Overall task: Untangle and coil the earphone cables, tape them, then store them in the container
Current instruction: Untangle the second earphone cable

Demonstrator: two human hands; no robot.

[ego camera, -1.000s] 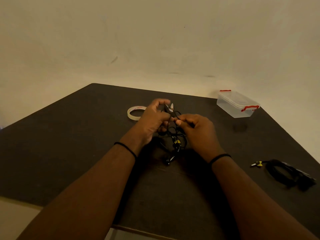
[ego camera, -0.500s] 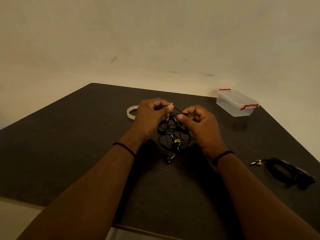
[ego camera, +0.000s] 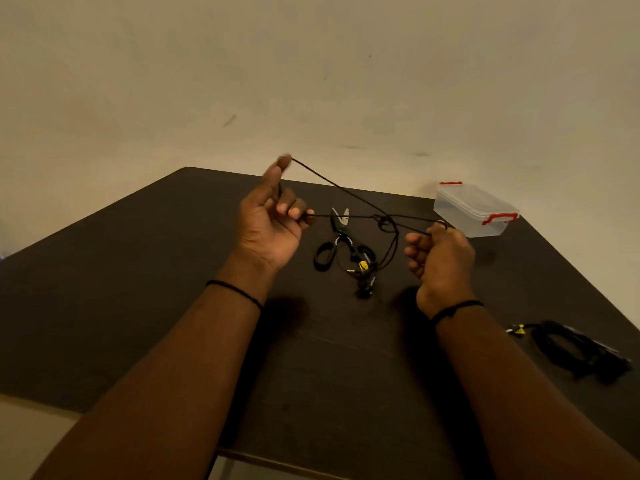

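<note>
Now both hands are pinching the cable above the table: the left hand is gripping two strands, the right hand their far ends (a tangle is hanging between). Beyond sits the lidded container.

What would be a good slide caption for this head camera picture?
Left hand and right hand stretch a tangled black earphone cable above a dark table.

Dim, warm yellowish light; soft shadows fall under both wrists on the dark table. The raised left hand is motion-blurred at its fingertips; wide-angle bending warps the table's edges.
</note>
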